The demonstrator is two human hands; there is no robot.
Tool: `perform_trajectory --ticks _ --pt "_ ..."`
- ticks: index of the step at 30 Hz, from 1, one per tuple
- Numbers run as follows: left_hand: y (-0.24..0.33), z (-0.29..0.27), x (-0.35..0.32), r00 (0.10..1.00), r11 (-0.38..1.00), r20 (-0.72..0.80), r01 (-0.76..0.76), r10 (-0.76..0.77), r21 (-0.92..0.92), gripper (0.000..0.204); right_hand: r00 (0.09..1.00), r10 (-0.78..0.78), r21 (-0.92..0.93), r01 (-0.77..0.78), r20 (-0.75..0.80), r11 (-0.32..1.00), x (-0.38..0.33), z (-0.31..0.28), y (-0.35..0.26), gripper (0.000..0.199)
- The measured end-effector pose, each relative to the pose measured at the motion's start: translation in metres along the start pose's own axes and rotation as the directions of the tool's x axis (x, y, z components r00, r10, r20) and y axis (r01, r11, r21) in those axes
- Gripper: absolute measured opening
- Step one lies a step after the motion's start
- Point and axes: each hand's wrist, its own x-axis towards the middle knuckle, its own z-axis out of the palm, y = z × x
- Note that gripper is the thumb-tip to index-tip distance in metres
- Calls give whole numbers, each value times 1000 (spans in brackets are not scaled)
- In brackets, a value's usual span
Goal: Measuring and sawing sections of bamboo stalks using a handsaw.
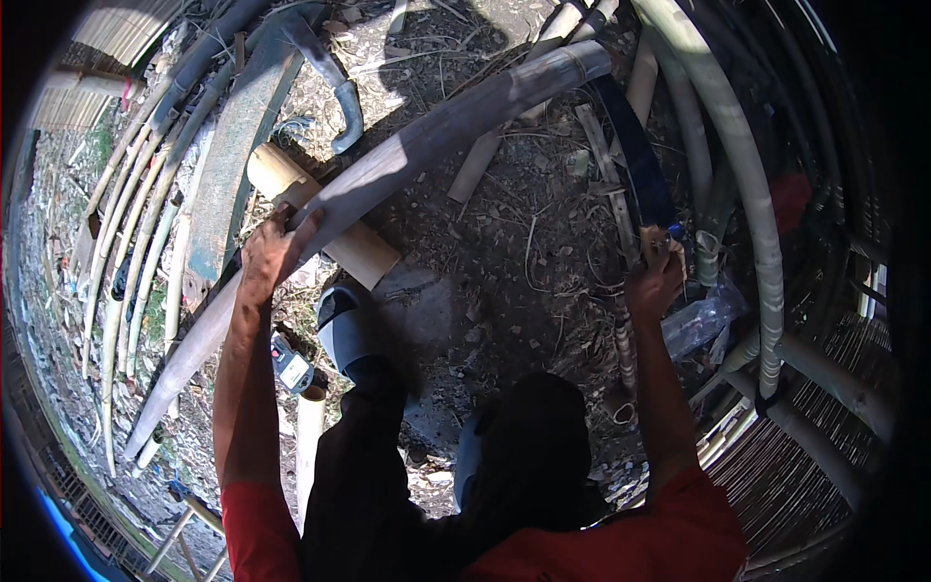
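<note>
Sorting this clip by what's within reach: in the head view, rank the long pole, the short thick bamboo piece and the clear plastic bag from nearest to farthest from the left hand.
1. Long pole: directly under the left hand.
2. Short thick bamboo piece: just beside the hand, crossing beneath the pole.
3. Clear plastic bag: far off, on the right side.

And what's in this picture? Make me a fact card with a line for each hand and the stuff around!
Left grip: holding the long grey-brown pole
Right grip: holding the saw by its handle
Under the pole: short, thick bamboo piece
Beside right forearm: clear plastic bag
Clothes: red sleeves, dark trousers
</note>
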Motion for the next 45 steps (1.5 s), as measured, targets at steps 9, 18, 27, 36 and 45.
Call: perform_trajectory --ticks 9,18,27,36,45 --pt "-38 17 57 967 964 138 185 -213 192 103 943 -189 416 60 275 907 34 38 114 82" --pt "-6 -2 16 998 990 45 45 -51 131 104 784 -613 286 570 91 771 -26 -16 143 48" --pt "8 -13 6 999 998 -46 23 -25 -52 92 999 12 941 27 -32 338 -178 -216 82 67" --pt "20 -36 7 992 992 122 -4 20 -129 100 993 96 998 -62 64 -23 -222 -305 -108 50" --pt "11 -20 15 996 997 53 -65 67 -47 115 971 -237 996 -5 26 87 -208 -239 -235 41"
